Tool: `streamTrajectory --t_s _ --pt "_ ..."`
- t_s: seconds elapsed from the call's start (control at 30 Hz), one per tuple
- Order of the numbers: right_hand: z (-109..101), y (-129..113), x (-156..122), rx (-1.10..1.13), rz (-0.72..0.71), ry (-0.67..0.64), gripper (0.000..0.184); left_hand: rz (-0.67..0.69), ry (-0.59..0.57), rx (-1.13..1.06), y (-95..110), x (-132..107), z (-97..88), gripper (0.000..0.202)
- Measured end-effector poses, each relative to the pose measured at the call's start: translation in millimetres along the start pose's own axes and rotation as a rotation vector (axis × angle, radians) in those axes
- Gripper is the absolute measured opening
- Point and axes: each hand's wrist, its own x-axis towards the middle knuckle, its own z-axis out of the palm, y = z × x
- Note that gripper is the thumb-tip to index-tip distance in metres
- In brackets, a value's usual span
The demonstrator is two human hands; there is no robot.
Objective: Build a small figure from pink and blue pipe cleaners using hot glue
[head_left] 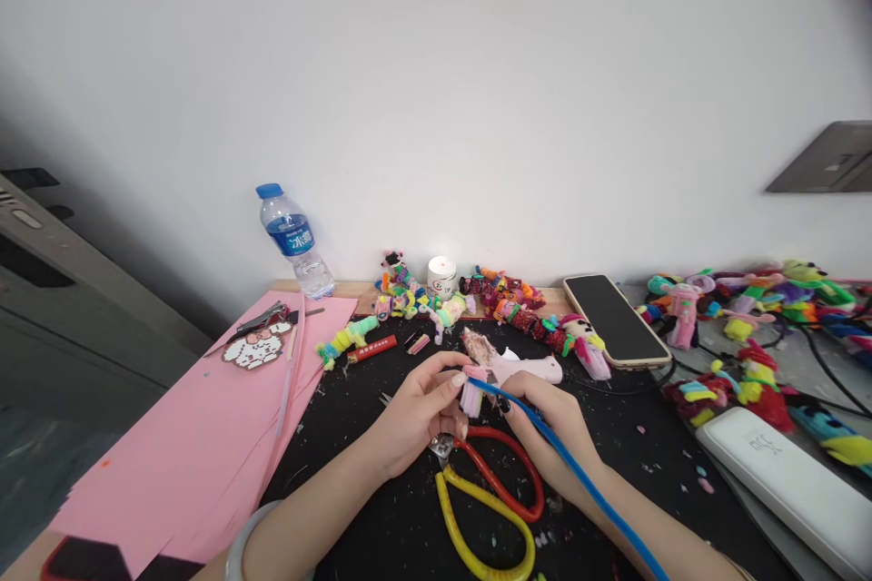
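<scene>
My left hand pinches a small pastel pink-and-white bundle of pipe cleaners, with the tip of a long blue pipe cleaner at its top. From there the blue pipe cleaner runs over my right hand and along the right forearm toward the bottom edge. The right fingers are curled at the bundle's right side, close to the blue strand; their exact grip is partly hidden. Below both hands lie scissors with one red and one yellow handle, blades partly covered by the left hand. Just behind the hands lies a pale pink glue gun.
Pink paper sheets and a tilted water bottle are at left. Several pipe-cleaner dolls line the back around a white jar. A phone, a white case and more figures fill the right. Scraps litter the black mat.
</scene>
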Motion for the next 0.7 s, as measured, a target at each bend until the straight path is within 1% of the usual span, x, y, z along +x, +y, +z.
streamTrajectory --t_s 0.23,0.43,0.7 --pt "2.8 2.3 -0.6 0.016 -0.021 0.010 0.014 -0.017 0.009 0.007 -1.6 1.1 -2.5 0.022" --pt "1.9 2.3 -2.4 0.041 -0.030 -0.012 0.013 -0.024 0.016 0.001 -0.8 0.5 -1.5 0.022" --pt "3.0 1.6 -0.8 0.067 -0.052 -0.015 0.016 -0.020 0.013 0.000 0.7 -1.0 0.1 0.023"
